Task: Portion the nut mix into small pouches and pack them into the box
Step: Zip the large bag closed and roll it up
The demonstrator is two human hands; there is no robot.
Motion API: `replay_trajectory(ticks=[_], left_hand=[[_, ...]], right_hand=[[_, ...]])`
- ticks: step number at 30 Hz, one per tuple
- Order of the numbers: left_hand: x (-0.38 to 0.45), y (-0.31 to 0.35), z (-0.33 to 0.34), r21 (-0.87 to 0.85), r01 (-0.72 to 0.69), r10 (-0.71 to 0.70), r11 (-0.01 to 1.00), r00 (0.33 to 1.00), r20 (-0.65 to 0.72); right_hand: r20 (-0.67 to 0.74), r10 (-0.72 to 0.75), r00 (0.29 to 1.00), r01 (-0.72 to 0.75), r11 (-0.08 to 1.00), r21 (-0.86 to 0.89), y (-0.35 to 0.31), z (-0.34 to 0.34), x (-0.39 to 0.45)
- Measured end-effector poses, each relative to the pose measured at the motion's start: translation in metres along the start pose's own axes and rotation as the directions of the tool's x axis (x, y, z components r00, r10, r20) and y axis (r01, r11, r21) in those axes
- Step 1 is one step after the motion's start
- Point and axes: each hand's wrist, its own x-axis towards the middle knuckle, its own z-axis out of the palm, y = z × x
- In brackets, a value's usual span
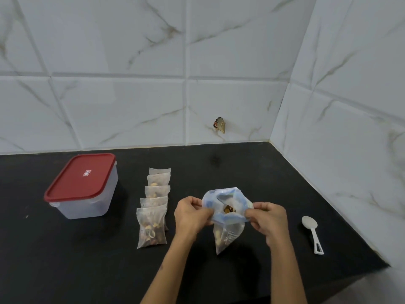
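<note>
Clear plastic zip bag with a pale blue seal strip (228,218): held above the black matte counter (252,172), near its front edge and right of centre. Mouth spread wide and rumpled; brown and tan nut pieces show through the opening. Lower body tapers to a point hanging toward the counter.

Left hand (192,213): fingers curled, pinching the bag's rim on its left side.

Right hand (268,218): fingers curled, pinching the rim on its right side. The bag hangs between the two hands.

Five small translucent filled pouches (154,205): soft, frosted plastic, roughly square, laid in an overlapping row running from the front toward the back wall, just left of the left hand. Mixed nuts visible in the nearest one.

Rectangular translucent plastic box with a red snap-on lid (84,186): rounded corners, lid closed, small label at lid centre; toward the counter's left side, well apart from the hands.

White plastic spoon (312,232): rounded bowl toward the back, slotted handle end toward the front; lying flat near the counter's right edge, beside the right hand but apart from it.

White marble-look wall tiles (131,95): glossy, grey-brown veining, meeting at the counter's back right corner.
</note>
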Motion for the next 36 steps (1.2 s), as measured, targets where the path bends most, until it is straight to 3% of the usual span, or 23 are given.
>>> replay_trajectory(ticks=[3, 5, 8, 11, 15, 17, 20, 23, 26, 29, 32, 36], left_hand=[[-0.004, -0.004, 0.007, 0.151, -0.083, 0.088, 0.985, 0.996, -0.026], [-0.004, -0.002, 0.008, 0.169, -0.077, 0.077, 0.983, 0.997, 0.004], [-0.003, 0.006, 0.005, -0.046, 0.080, -0.073, 0.996, 0.988, 0.138], [-0.005, 0.015, 0.000, -0.281, 0.253, -0.158, 0.926, 0.934, 0.321], [-0.007, 0.021, -0.003, -0.328, 0.292, -0.139, 0.898, 0.897, 0.419], [-0.005, 0.020, -0.002, -0.223, 0.228, -0.134, 0.948, 0.920, 0.368], [-0.003, 0.017, 0.006, 0.142, 0.055, -0.085, 0.988, 0.973, 0.214], [-0.003, 0.022, 0.006, 0.303, 0.058, -0.157, 0.951, 0.937, 0.312], [0.008, 0.028, -0.007, 0.312, 0.035, -0.146, 0.950, 0.929, 0.341], [0.029, 0.030, -0.010, 0.219, 0.080, -0.135, 0.972, 0.958, 0.252], [0.043, 0.038, 0.000, 0.103, 0.250, -0.270, 0.963, 0.901, 0.341], [0.051, 0.045, 0.009, 0.065, 0.300, -0.297, 0.952, 0.844, 0.446]], right_hand=[[-0.141, -0.186, 0.972, 0.133, 0.938, -0.320, -0.004, 0.009, -0.007], [-0.150, -0.266, 0.952, 0.201, 0.915, -0.349, -0.005, 0.012, -0.008], [-0.043, -0.136, 0.990, 0.131, 0.986, -0.101, -0.007, 0.005, -0.004], [0.235, 0.048, 0.971, -0.087, 0.984, 0.157, -0.010, -0.007, 0.000], [0.346, 0.032, 0.938, -0.150, 0.935, 0.320, -0.011, -0.016, 0.002], [0.282, 0.011, 0.959, -0.069, 0.978, 0.197, -0.013, -0.017, 0.003], [0.105, -0.029, 0.994, 0.045, 0.986, -0.158, -0.017, -0.010, 0.005], [0.143, -0.011, 0.990, 0.068, 0.914, -0.399, -0.020, -0.012, 0.005], [0.179, -0.049, 0.983, 0.140, 0.829, -0.541, -0.025, -0.024, 0.008], [0.108, -0.134, 0.985, 0.168, 0.877, -0.449, -0.033, -0.023, 0.023], [0.136, 0.025, 0.990, 0.027, 0.931, -0.364, -0.042, -0.004, 0.048], [0.256, 0.165, 0.953, -0.045, 0.906, -0.420, -0.046, 0.011, 0.063]])
